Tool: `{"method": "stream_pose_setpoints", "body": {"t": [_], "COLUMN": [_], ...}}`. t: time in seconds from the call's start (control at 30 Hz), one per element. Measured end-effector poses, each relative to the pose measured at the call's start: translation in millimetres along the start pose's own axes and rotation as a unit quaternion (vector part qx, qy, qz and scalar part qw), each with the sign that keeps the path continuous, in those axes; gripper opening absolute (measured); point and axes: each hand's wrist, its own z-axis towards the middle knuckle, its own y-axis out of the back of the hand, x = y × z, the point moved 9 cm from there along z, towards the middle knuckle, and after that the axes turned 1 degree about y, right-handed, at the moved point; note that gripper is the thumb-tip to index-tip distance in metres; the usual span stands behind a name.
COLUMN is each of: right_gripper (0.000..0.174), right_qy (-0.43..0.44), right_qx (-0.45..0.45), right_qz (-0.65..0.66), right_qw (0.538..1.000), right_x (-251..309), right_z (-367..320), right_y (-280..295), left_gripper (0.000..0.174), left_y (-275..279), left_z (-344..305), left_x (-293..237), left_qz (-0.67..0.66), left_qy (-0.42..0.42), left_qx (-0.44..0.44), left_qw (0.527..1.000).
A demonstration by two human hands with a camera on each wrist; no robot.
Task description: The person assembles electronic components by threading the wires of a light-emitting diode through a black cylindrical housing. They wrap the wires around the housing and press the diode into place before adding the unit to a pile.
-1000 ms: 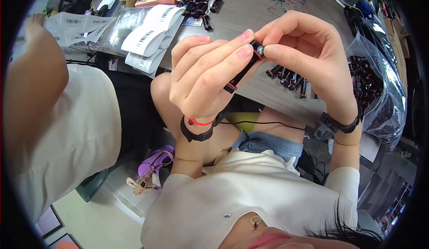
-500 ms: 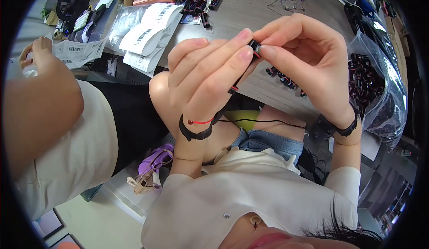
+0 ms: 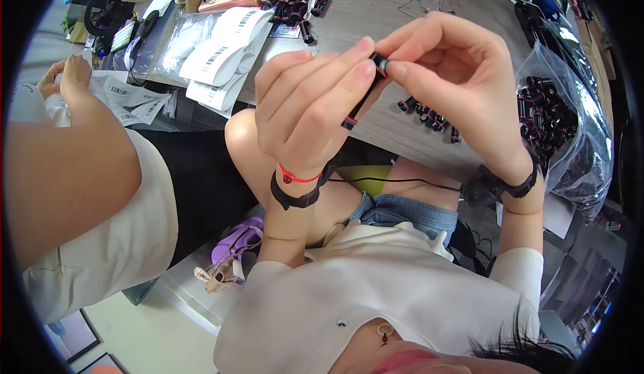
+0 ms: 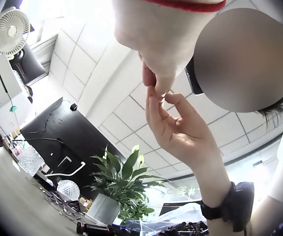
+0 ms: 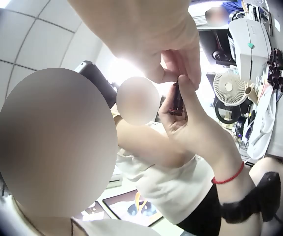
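Observation:
A small black tube with red bands point(image 3: 365, 99) is held slanting in front of the chest, above the table's near edge. My left hand point(image 3: 305, 105) grips it along its length, thumb and fingers round it, so much of its side is hidden. At its upper end, the thumb and forefinger of my right hand point(image 3: 466, 82) pinch the tip, which their pads cover. In the right wrist view the dark tube point(image 5: 176, 101) shows between the left thumb and fingers, with the right fingertips right at its top. The left wrist view has the tube out of sight behind the fingers.
Several similar tubes point(image 3: 426, 116) lie on the table beyond my hands. More fill a clear plastic bag point(image 3: 577, 166) at right, and a pile point(image 3: 295, 2) sits at the back. Barcode label strips point(image 3: 225, 52) hang over the left edge, near another person's arm point(image 3: 87, 146).
Both hands stay together on the tube, shifting only slightly; the right thumb has moved a little left at its end. At left, the other person's hands and label strip have come lower.

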Motion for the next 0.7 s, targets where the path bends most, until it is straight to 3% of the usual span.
{"method": "stream_pose_setpoints", "body": {"t": [0.13, 0.23, 0.47, 0.6, 0.7], "right_gripper": [0.008, 0.016, 0.023, 0.022, 0.021], "right_qy": [0.024, 0.010, 0.064, 0.073, 0.112], "right_qx": [-0.013, -0.070, -0.013, -0.028, -0.034], "right_qz": [-0.057, -0.148, -0.105, -0.128, -0.157], "right_qw": [0.998, 0.986, 0.992, 0.989, 0.981], "right_x": [2.6, 4.8, -2.2, -0.1, 4.9], "right_z": [5.8, 5.4, 12.2, 11.1, 10.3], "right_y": [7.9, 16.5, 10.9, 11.3, 10.7], "left_gripper": [0.041, 0.039, 0.040, 0.045, 0.043], "left_y": [-13.7, -18.1, -17.3, -19.7, -21.8], "left_z": [2.7, -0.3, -3.4, -0.8, -5.8], "left_x": [12.1, 19.2, 33.8, 29.2, 32.5], "left_qz": [-0.021, -0.030, -0.140, -0.135, -0.186], "left_qy": [0.021, 0.052, 0.197, 0.146, 0.194], "left_qx": [-0.017, -0.033, -0.046, -0.011, -0.013], "left_qw": [0.999, 0.998, 0.969, 0.980, 0.963]}}
